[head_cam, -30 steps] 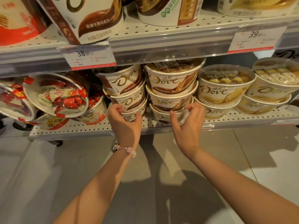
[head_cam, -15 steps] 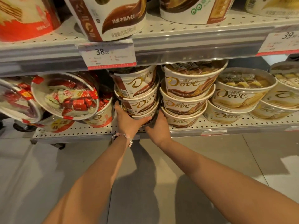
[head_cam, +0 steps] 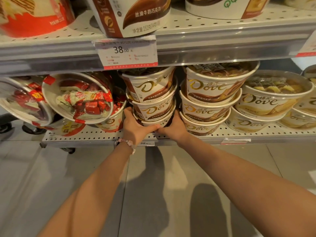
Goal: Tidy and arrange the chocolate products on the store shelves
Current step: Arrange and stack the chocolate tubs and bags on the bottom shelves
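A perforated store shelf is carrying stacked chocolate tubs. Both hands are cupping the bottom tub of the leaning stack at 12 o'clock: left hand at its 9, right hand at its 3. Sliding gently and evenly should be keeping the upper tubs from toppling.

A shop: white perforated metal shelves, a paper price tag reading 38.00 on the rail, stacked cream Dove chocolate tubs in rows.
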Tool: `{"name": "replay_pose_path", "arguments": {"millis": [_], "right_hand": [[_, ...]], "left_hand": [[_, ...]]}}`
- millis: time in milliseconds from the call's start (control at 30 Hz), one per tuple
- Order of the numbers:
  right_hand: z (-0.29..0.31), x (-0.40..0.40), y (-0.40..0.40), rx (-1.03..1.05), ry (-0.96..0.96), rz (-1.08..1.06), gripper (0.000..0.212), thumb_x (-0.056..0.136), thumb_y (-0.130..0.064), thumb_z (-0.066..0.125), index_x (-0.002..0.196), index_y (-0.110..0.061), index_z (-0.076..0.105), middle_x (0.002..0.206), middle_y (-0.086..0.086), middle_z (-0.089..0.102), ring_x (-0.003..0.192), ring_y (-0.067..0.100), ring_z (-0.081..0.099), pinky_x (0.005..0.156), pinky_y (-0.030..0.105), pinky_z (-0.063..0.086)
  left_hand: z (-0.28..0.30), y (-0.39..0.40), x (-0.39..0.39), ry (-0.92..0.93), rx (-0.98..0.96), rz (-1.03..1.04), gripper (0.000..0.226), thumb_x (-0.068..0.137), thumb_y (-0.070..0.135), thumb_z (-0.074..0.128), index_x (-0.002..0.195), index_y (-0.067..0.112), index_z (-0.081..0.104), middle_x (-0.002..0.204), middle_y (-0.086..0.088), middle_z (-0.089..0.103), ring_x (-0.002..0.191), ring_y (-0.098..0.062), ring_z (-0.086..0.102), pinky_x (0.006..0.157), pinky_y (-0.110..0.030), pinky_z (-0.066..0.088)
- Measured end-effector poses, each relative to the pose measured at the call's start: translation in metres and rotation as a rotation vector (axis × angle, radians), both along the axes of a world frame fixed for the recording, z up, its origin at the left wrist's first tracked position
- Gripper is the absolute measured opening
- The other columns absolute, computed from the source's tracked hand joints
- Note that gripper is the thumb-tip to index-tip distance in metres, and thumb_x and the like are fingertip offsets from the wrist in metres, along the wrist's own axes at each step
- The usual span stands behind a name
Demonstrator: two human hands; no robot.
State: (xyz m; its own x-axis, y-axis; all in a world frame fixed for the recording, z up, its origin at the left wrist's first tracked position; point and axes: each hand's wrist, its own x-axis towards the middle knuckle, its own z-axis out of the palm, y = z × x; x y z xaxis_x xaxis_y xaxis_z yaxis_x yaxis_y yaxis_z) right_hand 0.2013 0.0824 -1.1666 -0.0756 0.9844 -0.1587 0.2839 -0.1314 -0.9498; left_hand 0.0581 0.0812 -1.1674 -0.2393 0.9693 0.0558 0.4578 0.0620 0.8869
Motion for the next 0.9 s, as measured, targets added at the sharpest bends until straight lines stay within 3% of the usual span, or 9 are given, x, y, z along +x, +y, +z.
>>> {"name": "replay_pose_path", "arguments": {"millis": [133, 233, 367, 500, 600, 700, 833, 900], "right_hand": [[0.001, 0.003, 0.004, -0.058, 0.009, 0.036, 0.104, 0.063, -0.006, 0.083, 0.145, -0.013, 0.021, 0.142, 0.007, 0.043, 0.133, 0.022, 0.038, 0.111, 0.036, 0.034], [-0.005, 0.001, 0.006, -0.073, -0.012, 0.023, 0.106, 0.06, -0.008, 0.085, 0.145, -0.012, 0.023, 0.14, 0.006, 0.046, 0.132, 0.023, 0.041, 0.109, 0.041, 0.037], [-0.006, 0.003, 0.005, -0.048, -0.031, 0.032, 0.104, 0.059, -0.011, 0.086, 0.144, -0.013, 0.026, 0.141, 0.006, 0.045, 0.133, 0.023, 0.04, 0.109, 0.043, 0.037], [-0.005, 0.001, -0.001, 0.032, -0.035, 0.018, 0.105, 0.062, -0.017, 0.086, 0.146, -0.015, 0.021, 0.147, 0.004, 0.038, 0.137, 0.021, 0.033, 0.113, 0.04, 0.031], [-0.007, -0.004, -0.01, 0.106, -0.028, -0.03, 0.104, 0.065, -0.02, 0.085, 0.146, -0.014, 0.02, 0.148, 0.004, 0.038, 0.137, 0.018, 0.033, 0.112, 0.032, 0.029], [-0.008, -0.007, -0.016, 0.121, -0.004, -0.05, 0.107, 0.061, -0.014, 0.087, 0.145, -0.011, 0.021, 0.146, 0.006, 0.039, 0.135, 0.018, 0.035, 0.113, 0.036, 0.031], [-0.008, -0.005, -0.008, 0.085, -0.042, -0.045, 0.104, 0.058, -0.013, 0.087, 0.142, -0.011, 0.026, 0.142, 0.007, 0.043, 0.133, 0.022, 0.04, 0.11, 0.042, 0.036], [-0.006, -0.004, -0.002, 0.072, -0.061, -0.031, 0.105, 0.056, -0.012, 0.088, 0.141, -0.01, 0.027, 0.14, 0.008, 0.045, 0.132, 0.022, 0.04, 0.109, 0.042, 0.036]], "left_hand": [[0.0, 0.003, -0.007, -0.021, -0.023, -0.046, 0.096, 0.047, 0.027, 0.092, 0.121, 0.018, 0.033, 0.123, -0.001, 0.054, 0.114, -0.014, 0.052, 0.099, -0.033, 0.044], [0.002, 0.003, -0.008, -0.05, -0.035, -0.087, 0.097, 0.051, 0.02, 0.091, 0.127, 0.015, 0.03, 0.124, 0.001, 0.05, 0.116, -0.013, 0.049, 0.101, -0.033, 0.042], [-0.002, 0.0, -0.007, -0.078, -0.036, -0.143, 0.097, 0.06, 0.013, 0.086, 0.135, 0.014, 0.024, 0.122, 0.008, 0.045, 0.117, -0.008, 0.045, 0.095, -0.017, 0.04], [-0.01, -0.005, -0.003, -0.102, -0.007, -0.1, 0.11, 0.055, 0.024, 0.088, 0.142, 0.016, 0.02, 0.136, 0.002, 0.043, 0.127, -0.013, 0.042, 0.107, -0.038, 0.038], [-0.014, -0.015, 0.01, -0.06, 0.077, 0.055, 0.12, 0.052, 0.027, 0.088, 0.145, 0.009, 0.015, 0.143, -0.007, 0.034, 0.134, -0.017, 0.033, 0.109, -0.035, 0.033], [-0.018, -0.02, 0.019, -0.079, 0.106, 0.12, 0.123, 0.046, 0.029, 0.091, 0.142, 0.008, 0.017, 0.14, -0.009, 0.033, 0.131, -0.019, 0.032, 0.108, -0.033, 0.033], [-0.02, -0.021, 0.025, -0.097, 0.166, 0.208, 0.118, 0.041, 0.02, 0.094, 0.134, 0.001, 0.023, 0.133, -0.007, 0.028, 0.117, -0.008, 0.031, 0.096, -0.008, 0.03], [-0.02, -0.021, 0.024, -0.103, 0.177, 0.212, 0.113, 0.043, 0.019, 0.094, 0.13, 0.001, 0.025, 0.128, -0.005, 0.029, 0.113, -0.005, 0.032, 0.094, -0.007, 0.032]]}}
